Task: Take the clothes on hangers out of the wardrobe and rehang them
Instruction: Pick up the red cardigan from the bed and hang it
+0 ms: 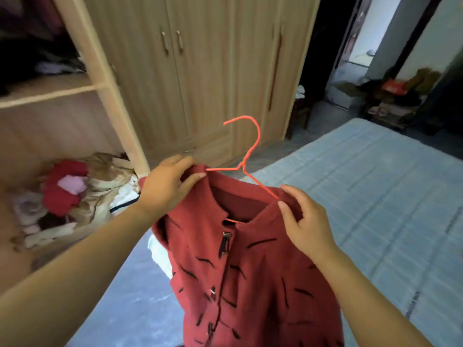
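Observation:
A red coat with short black marks and a buttoned front hangs in mid-air on an orange wire hanger. The hook of the hanger sticks up above the collar. My left hand pinches the coat's left shoulder at the collar. At the right shoulder, my right hand pinches the cloth where the hanger's arm goes under it. The lower part of the hanger is hidden inside the coat. The open wardrobe stands to the left.
A heap of folded and loose clothes lies in the wardrobe's lower compartment, darker clothes on the shelf above. Closed wardrobe doors are ahead. A bed with a pale blue cover fills the right. A doorway and clutter lie at the far right.

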### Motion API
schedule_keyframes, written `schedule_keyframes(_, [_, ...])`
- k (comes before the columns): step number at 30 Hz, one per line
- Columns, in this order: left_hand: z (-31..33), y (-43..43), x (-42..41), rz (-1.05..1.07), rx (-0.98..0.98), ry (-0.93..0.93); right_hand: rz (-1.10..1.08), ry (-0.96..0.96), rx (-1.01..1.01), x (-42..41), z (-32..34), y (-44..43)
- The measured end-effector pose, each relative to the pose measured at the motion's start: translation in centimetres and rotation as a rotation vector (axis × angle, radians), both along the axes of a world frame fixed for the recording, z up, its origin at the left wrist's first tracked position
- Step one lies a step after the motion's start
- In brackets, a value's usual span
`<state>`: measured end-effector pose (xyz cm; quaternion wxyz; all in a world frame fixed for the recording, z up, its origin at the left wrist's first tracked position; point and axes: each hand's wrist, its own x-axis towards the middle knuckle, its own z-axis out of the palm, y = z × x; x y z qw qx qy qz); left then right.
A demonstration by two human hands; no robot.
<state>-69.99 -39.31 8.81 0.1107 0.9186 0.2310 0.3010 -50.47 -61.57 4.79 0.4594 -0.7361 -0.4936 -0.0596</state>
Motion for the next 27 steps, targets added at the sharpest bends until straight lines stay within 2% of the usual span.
schedule_keyframes(5, [1.9,2.9,-8.6,0.166,-0.041,-0.025,0.175,0.007,-0.081,-3.8,1.7,6.6])
schedule_keyframes(16, [3.4,11.3,-25.9,0.498,-0.065,-0.152,0.412,-0.116,-0.02,-18.4,4.9,24.1])
schedule_keyframes(19, [3.8,15.4,-29.7,0.525,-0.06,-0.2,0.447,-0.156,0.026,-22.2,5.9,29.3])
schedule_keyframes(27, [8.3,28.4,-37.0,0.553,0.043,-0.201,0.547,-0.11,0.124,-29.3,9.8,42.8])
